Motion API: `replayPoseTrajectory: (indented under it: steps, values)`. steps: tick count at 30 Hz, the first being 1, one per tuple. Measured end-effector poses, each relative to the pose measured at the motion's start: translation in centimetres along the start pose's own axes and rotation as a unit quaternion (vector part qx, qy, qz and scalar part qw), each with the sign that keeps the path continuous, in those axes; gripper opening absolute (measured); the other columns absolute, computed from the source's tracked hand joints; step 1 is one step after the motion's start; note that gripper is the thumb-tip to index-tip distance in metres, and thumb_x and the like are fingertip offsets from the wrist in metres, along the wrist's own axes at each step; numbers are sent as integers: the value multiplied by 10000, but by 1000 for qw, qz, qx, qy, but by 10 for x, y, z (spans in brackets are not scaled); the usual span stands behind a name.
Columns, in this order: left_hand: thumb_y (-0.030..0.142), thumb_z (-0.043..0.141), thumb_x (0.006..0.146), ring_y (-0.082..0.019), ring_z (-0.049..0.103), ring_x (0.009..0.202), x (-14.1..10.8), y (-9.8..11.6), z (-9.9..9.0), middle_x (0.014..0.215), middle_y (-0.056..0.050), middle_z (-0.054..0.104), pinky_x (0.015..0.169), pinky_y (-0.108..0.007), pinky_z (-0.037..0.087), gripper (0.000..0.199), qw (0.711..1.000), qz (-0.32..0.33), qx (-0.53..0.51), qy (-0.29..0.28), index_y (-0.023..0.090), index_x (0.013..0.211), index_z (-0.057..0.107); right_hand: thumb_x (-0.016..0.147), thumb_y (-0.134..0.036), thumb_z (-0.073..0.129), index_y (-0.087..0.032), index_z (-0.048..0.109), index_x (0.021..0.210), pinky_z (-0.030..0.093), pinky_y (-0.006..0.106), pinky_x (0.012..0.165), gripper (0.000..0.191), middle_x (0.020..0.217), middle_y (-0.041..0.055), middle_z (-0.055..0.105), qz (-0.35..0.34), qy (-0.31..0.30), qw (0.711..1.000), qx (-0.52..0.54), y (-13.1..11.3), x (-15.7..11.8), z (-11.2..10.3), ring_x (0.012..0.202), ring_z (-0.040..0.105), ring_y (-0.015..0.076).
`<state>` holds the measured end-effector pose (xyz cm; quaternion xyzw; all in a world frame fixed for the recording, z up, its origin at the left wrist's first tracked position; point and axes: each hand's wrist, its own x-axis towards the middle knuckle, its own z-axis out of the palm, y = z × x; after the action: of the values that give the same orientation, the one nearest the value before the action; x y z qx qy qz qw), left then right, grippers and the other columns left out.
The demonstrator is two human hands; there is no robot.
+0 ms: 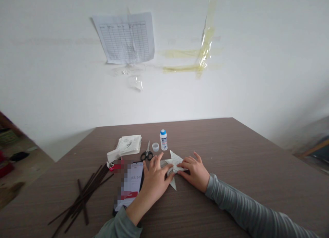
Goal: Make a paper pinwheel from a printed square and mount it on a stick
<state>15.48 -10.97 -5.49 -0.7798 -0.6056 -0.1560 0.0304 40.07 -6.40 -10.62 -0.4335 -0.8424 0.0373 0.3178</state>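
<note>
A paper pinwheel (175, 157) folded from printed paper lies on the table, its pointed blades spread out. My left hand (155, 178) holds its left side and middle with thumb and index finger, while the other fingers are raised and spread. From the right, my right hand (196, 171) grips the blade near the center with thumb and fingertips. Both sets of fingertips meet close to the middle and cover part of it. Just beyond my left hand are black-handled scissors (147, 155), a small clear cup-like ring (155, 147) and an upright white bottle with a blue cap (163, 140).
A phone (134, 178) showing 03:50 lies beside my left forearm. Dark thin sticks (82, 202) are heaped at the left. A small red-and-white box (113, 157) and stacked paper squares (129, 144) sit behind. The brown table (231, 145) meets a white wall bearing a taped sheet (125, 39).
</note>
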Motion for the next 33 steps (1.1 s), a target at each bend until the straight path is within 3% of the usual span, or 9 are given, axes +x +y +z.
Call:
replayPoseTrajectory:
  steps: [6, 14, 24, 33]
  values:
    - [318, 892, 1164, -542, 692, 1715, -1, -1, 1, 1887, -148, 748, 1418, -942, 555, 292, 1000, 11, 7, 4, 387, 1412, 1031, 1112, -305, 909, -419, 1014, 1219, 607, 787, 1380, 189, 1093, 60, 975, -11, 14, 1000, 0, 1, 0, 1, 1065, 932, 385]
    - [276, 902, 1145, -544, 676, 1754, 0, -2, 5, 1900, -100, 748, 1451, -915, 546, 330, 1000, -6, 5, 5, 440, 1400, 1032, 1112, -305, 909, -403, 1015, 1233, 574, 856, 1401, 188, 1118, 78, 975, 5, 1, 1000, 10, 0, -1, 1, 1115, 941, 416]
    - [222, 789, 1207, -503, 677, 1766, 4, -1, 7, 1871, -148, 759, 1432, -980, 513, 337, 998, -25, -39, 37, 375, 1392, 1026, 1112, -312, 908, -420, 1002, 1222, 590, 826, 1398, 180, 1108, 67, 975, -2, 5, 1000, 6, -1, -1, 2, 1078, 939, 399]
    - [196, 850, 1165, -510, 701, 1734, -1, -2, 9, 1876, -108, 772, 1425, -979, 522, 322, 999, -3, -10, 38, 411, 1285, 1057, 1138, -317, 895, -376, 1024, 1303, 507, 903, 1461, 218, 1196, 103, 981, 50, -58, 997, 1, -14, 5, -10, 1214, 937, 441]
